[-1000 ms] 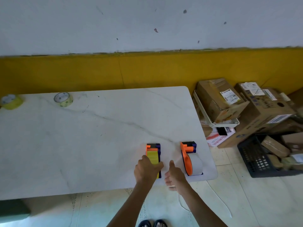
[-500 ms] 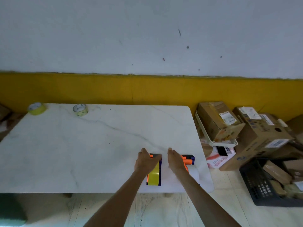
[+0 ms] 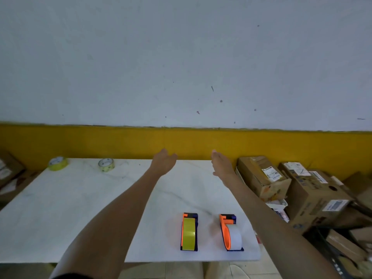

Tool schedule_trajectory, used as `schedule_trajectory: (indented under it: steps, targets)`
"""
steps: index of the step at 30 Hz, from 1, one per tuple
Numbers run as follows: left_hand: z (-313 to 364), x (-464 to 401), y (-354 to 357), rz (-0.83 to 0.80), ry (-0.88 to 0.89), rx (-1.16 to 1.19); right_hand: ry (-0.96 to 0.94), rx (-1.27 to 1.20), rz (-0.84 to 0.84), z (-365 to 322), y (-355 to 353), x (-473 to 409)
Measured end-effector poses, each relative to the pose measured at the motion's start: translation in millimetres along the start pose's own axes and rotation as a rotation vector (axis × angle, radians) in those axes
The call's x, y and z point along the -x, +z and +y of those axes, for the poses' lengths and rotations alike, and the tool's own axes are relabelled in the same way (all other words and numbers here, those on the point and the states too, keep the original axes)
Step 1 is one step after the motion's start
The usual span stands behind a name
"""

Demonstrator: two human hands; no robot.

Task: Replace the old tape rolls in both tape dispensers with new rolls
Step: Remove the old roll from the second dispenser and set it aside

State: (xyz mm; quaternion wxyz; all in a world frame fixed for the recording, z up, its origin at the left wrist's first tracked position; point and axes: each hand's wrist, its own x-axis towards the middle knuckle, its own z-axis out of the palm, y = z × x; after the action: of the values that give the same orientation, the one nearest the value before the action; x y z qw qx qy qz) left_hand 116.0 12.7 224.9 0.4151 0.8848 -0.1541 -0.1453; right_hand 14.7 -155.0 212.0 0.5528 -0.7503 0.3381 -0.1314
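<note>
I see both arms stretched forward from the bottom edge of the frame, converging slightly toward the middle. My left hand (image 3: 164, 161) sits just left of centre, palm turned down and inward, its fingers (image 3: 173, 157) loosely spread and holding nothing. My right hand (image 3: 221, 162) is just right of centre, level with the left, edge-on with the thumb side up (fingers blurred, but I can see them extended and empty). The two hands are near each other yet apart. Both forearms are bare; a dark sleeve edge shows at the lower left on my left arm.
</note>
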Motion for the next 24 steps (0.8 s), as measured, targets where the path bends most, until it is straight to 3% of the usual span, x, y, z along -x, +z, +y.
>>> schedule_trajectory:
  steps: [12, 24]
  targets:
    - [-14, 3, 20, -0.019, 0.033, -0.044, 0.084, 0.018, -0.038, 29, -1, -7]
    - [-24, 7, 141, -0.244, -0.058, 0.049, 0.258, -0.011, 0.036, 126, -66, 3]
